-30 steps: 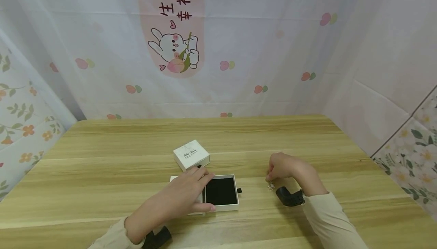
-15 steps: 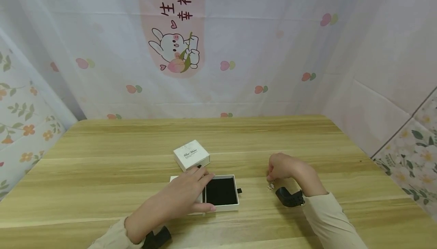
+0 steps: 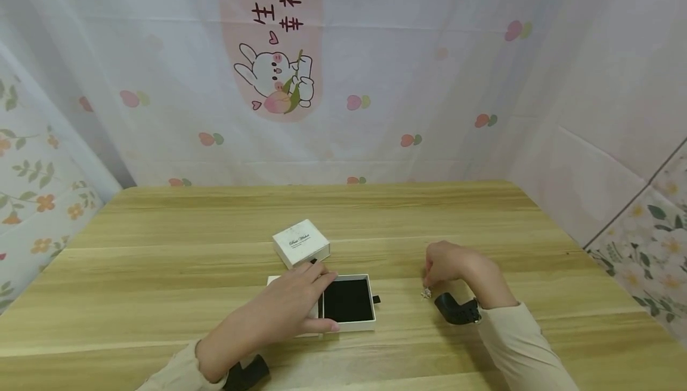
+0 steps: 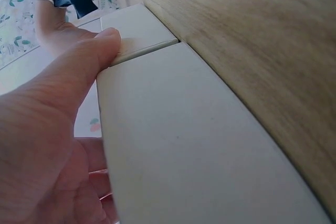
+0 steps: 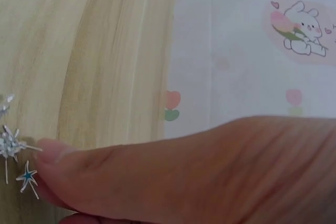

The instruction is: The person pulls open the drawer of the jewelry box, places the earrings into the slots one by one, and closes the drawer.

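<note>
My left hand lies across a white jewelry box, thumb along the near side and fingers over the far side, gripping it. The box's drawer is slid out to the right, with a black lining and a black pull tab. In the left wrist view, the thumb rests where the box's sleeve meets the drawer. To the right, my right hand points down, its fingertips pinching at small silvery stud earrings. One star-shaped earring has a blue-green centre.
A second white box with printed lettering stands just behind the left hand. The wooden table reaches back to a patterned curtain. Black wrist devices are worn on both wrists.
My right hand and the earrings at its fingertips shift very slightly. The left hand and both boxes stay in place.
</note>
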`<state>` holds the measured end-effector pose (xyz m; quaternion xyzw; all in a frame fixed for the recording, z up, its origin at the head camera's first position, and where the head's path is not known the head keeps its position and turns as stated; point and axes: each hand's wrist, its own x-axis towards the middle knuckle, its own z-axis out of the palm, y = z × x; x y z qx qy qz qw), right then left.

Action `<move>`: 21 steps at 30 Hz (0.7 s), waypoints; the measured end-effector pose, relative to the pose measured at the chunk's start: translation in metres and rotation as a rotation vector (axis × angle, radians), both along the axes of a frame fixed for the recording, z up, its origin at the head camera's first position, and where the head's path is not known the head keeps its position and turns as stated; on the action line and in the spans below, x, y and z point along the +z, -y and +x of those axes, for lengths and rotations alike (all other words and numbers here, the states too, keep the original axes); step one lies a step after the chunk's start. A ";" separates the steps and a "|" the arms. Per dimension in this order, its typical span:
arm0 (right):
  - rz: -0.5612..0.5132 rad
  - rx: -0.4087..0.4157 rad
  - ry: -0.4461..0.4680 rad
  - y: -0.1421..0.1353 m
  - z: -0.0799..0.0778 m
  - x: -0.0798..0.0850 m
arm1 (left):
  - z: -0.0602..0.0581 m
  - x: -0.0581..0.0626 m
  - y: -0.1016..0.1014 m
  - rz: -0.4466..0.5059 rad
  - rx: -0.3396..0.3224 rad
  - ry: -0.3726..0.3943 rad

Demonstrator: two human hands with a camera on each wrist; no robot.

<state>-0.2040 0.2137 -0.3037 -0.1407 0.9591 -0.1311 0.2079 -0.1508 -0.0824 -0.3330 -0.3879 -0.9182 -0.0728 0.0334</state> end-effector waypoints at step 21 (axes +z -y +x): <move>0.007 -0.003 0.004 0.001 0.002 0.001 | 0.001 0.002 -0.001 -0.002 0.012 0.023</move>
